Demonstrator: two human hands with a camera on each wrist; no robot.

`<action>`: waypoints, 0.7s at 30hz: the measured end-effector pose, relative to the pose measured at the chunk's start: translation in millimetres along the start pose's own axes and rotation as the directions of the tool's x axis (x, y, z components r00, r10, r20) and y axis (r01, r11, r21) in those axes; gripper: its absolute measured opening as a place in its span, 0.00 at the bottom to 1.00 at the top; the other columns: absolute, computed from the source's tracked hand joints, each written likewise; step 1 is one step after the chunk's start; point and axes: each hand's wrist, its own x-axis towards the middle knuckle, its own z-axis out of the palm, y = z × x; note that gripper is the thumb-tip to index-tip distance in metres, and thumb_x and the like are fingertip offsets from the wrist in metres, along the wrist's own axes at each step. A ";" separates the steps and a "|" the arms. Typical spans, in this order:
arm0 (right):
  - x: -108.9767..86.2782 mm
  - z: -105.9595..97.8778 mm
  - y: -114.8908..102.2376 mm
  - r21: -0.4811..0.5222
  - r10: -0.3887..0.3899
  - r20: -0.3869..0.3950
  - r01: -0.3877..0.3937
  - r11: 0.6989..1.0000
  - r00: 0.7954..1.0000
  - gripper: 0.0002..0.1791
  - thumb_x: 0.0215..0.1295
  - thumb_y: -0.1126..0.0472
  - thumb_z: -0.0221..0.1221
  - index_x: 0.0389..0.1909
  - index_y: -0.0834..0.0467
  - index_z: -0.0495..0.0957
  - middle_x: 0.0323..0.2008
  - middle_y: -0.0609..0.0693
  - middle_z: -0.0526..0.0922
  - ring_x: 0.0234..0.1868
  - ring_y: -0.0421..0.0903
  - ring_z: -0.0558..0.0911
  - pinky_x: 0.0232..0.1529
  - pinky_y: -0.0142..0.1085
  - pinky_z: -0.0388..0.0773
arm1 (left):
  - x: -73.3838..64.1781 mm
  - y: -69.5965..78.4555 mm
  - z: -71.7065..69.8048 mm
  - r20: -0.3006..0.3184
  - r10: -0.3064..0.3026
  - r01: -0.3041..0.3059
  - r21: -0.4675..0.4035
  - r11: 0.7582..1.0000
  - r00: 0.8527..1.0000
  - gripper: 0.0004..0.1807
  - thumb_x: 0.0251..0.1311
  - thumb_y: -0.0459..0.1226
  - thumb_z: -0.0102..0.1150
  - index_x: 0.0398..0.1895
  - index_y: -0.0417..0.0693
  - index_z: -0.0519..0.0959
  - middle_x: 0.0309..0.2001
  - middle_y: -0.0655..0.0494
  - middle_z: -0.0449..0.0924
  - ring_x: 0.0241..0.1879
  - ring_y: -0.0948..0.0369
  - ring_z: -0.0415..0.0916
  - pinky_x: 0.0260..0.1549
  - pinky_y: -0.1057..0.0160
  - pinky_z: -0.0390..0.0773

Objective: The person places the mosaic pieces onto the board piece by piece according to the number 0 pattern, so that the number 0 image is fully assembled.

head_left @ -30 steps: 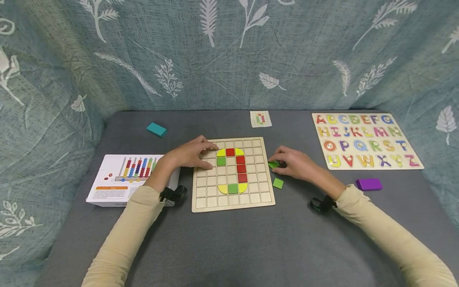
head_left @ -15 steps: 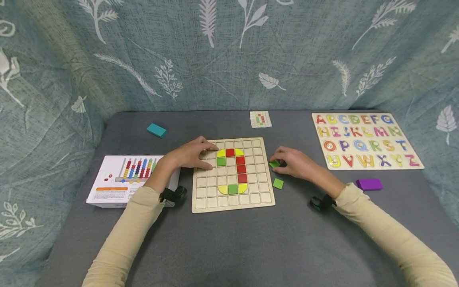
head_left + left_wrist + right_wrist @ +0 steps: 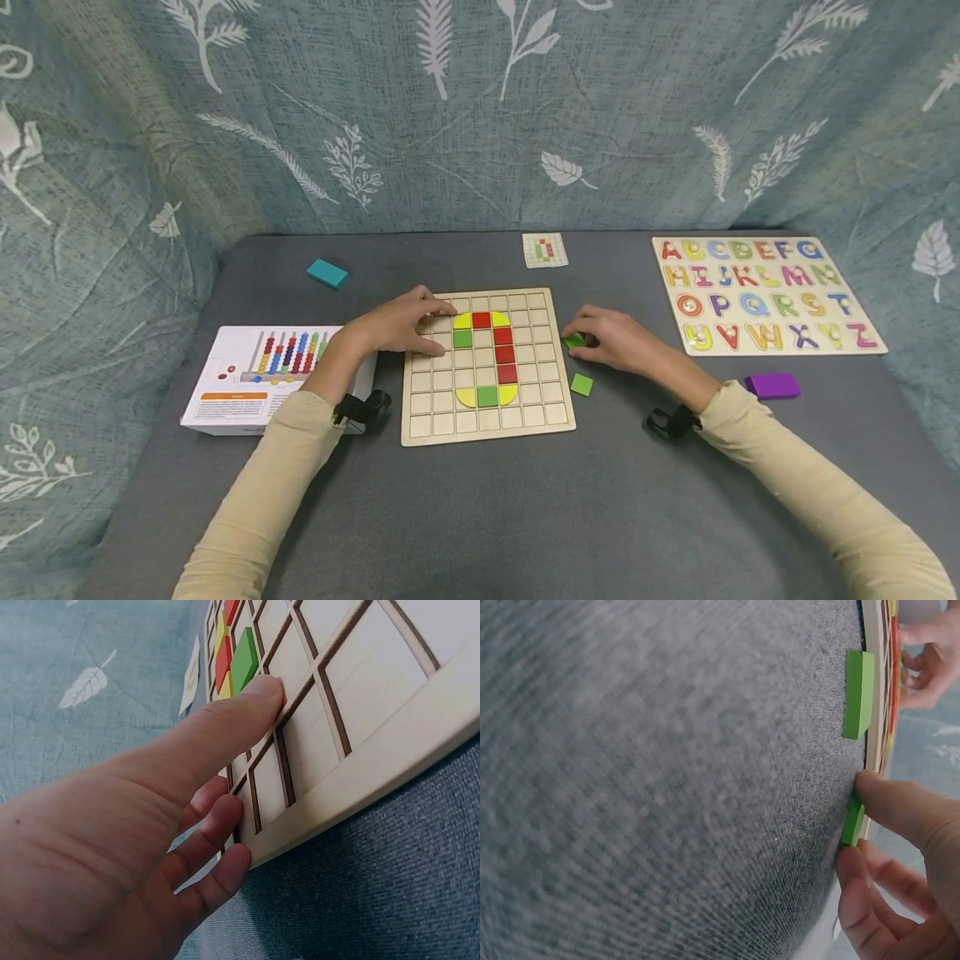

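Note:
A wooden grid board (image 3: pixel 450 423) bears a ring of flat tiles: red squares (image 3: pixel 505 354) down its right side, green squares (image 3: pixel 487 396) and rounded yellow corners (image 3: pixel 466 397). My left hand (image 3: pixel 393 322) rests on the board's left part with fingers spread, the thumb lying on a cell in the left wrist view. To the right of the board, my right hand (image 3: pixel 615 337) pinches a green square tile (image 3: pixel 853 821) between thumb and fingers, close over the cloth. A second green square tile (image 3: pixel 581 384) lies on the cloth just nearer to me, beside the board's edge.
A small pattern card (image 3: pixel 545 250) lies behind the board. An alphabet puzzle board (image 3: pixel 772 296) and a purple block (image 3: pixel 773 386) sit at the right. On the left are a teal block (image 3: pixel 327 273) and a white box (image 3: pixel 232 375) partly under my left forearm.
Both hands stay almost in place. The green tile between my right fingers shifts very slightly; the tiles on the board are as before.

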 end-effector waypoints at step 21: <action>1.3 -3.8 6.7 -0.099 -0.022 -0.012 0.021 0.995 1.000 0.10 0.60 0.66 0.65 0.43 0.59 0.84 0.39 0.56 0.79 0.33 0.47 0.79 0.32 0.41 0.76 | 1.1 -2.6 1.2 -0.007 0.024 -0.024 -0.005 1.000 1.000 0.34 0.59 0.44 0.66 0.69 0.51 0.68 0.52 0.47 0.64 0.47 0.54 0.64 0.47 0.54 0.67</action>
